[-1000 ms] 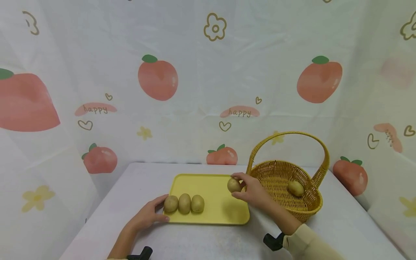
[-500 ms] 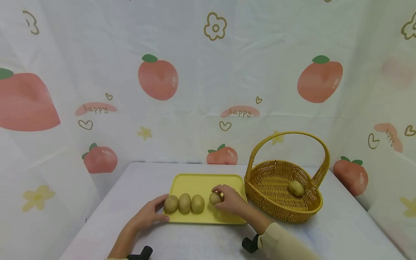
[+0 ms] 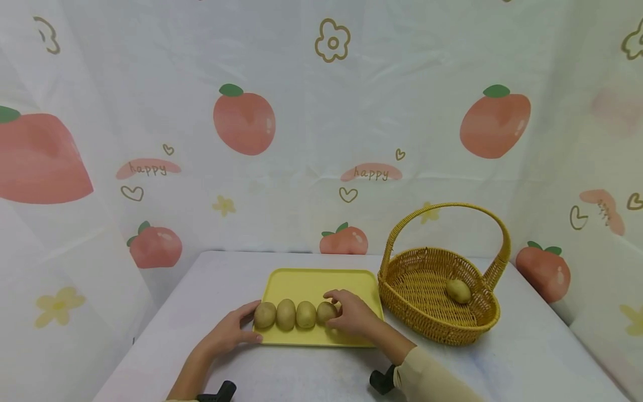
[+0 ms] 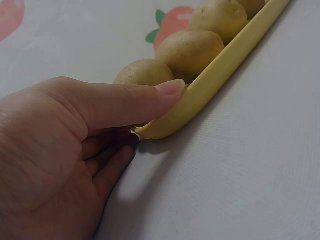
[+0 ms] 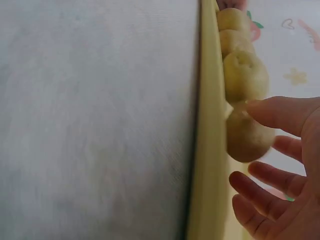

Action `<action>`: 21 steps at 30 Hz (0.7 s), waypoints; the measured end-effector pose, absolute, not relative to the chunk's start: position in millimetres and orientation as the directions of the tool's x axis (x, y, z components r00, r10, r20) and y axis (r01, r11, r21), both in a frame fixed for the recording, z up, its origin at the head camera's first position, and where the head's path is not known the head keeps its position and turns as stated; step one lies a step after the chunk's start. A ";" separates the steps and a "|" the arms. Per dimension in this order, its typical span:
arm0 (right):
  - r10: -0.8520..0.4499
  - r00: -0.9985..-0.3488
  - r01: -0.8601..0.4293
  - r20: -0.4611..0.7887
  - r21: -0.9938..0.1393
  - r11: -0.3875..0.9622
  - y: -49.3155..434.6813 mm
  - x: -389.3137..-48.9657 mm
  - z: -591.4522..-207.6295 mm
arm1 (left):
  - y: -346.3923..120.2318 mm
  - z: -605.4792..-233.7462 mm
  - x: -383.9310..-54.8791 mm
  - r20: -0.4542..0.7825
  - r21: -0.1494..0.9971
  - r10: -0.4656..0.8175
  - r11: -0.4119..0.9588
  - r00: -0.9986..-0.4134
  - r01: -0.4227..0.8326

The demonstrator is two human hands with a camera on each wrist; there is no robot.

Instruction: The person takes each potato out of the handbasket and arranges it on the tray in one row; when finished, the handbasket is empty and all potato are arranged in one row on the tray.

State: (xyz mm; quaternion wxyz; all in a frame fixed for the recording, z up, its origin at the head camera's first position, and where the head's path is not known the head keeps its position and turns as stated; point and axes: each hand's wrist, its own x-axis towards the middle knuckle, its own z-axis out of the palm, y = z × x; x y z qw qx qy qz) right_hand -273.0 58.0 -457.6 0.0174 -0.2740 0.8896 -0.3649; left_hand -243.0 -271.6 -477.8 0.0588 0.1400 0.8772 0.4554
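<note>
A row of several potatoes (image 3: 286, 315) lies along the front left of a yellow tray (image 3: 346, 279). At the tray's left corner, my left hand (image 3: 228, 333) pinches the rim, the thumb above and the fingers below it, as the left wrist view shows. My right hand (image 3: 354, 314) is at the rightmost potato (image 3: 326, 314), which sits at the end of the row. In the right wrist view the thumb (image 5: 280, 112) touches or nearly touches this potato (image 5: 247, 137), and the other fingers are spread loosely beside it.
Right of the tray stands a yellow wicker basket (image 3: 427, 321) with a tall arched handle (image 3: 447, 205). One potato (image 3: 458, 291) lies inside it. A white cloth covers the table (image 3: 301, 374), and a fruit-printed curtain (image 3: 301, 212) hangs behind.
My right hand has carried a potato left from beside the basket down to the row's right end, and its fingers have loosened. The left hand has stayed at the tray corner.
</note>
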 end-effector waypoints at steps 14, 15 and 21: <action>-0.450 -0.836 -0.539 0.314 -0.625 0.565 117.4 -273.3 -409.5 | -273.6 -479.4 -242.9 0.055 0.807 0.311 0.545 -0.949 0.225; -0.444 -0.838 -0.538 0.318 -0.621 0.570 122.3 -274.1 -404.7 | -274.2 -480.0 -243.5 0.063 0.807 0.319 0.542 -0.946 0.236; -0.439 -0.852 -0.517 0.285 -0.592 0.619 155.9 -277.6 -377.3 | -275.3 -482.6 -245.3 0.087 0.798 0.348 0.536 -0.933 0.275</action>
